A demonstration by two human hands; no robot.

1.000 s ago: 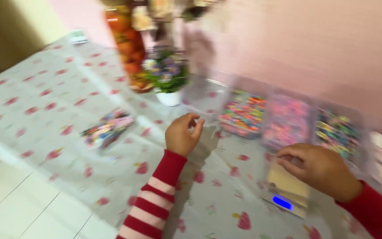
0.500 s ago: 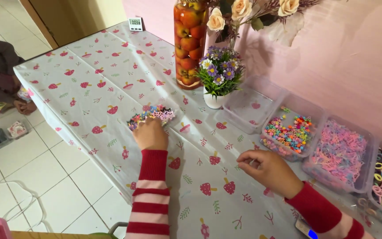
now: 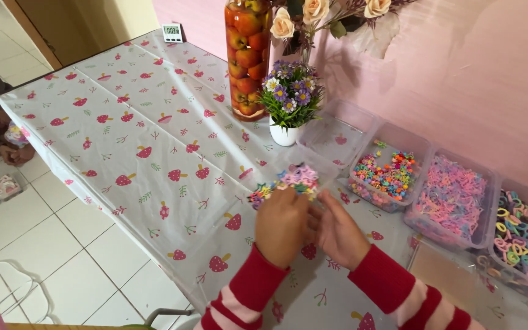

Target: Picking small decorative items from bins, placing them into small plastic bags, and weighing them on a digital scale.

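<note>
Both hands now meet over the clear plastic bag of small pastel hair clips [image 3: 288, 182]; half a second ago the right hand [image 3: 337, 232] lay apart on the mushroom-print tablecloth [image 3: 123, 122]. The left hand [image 3: 282, 225] curls its fingers onto the bag, the right touches its edge, grip hidden.

The person wears a long-sleeved knitted top, and only the two forearms and the hands are in view. The left hand [image 3: 281, 226] comes out of a sleeve that is red at the cuff, and below the cuff wide bands of red and pale pink follow one another. The right hand [image 3: 339, 235] has the same kind of sleeve, red at the cuff with one pale pink band near the elbow. Both hands are bare, without gloves.
</note>
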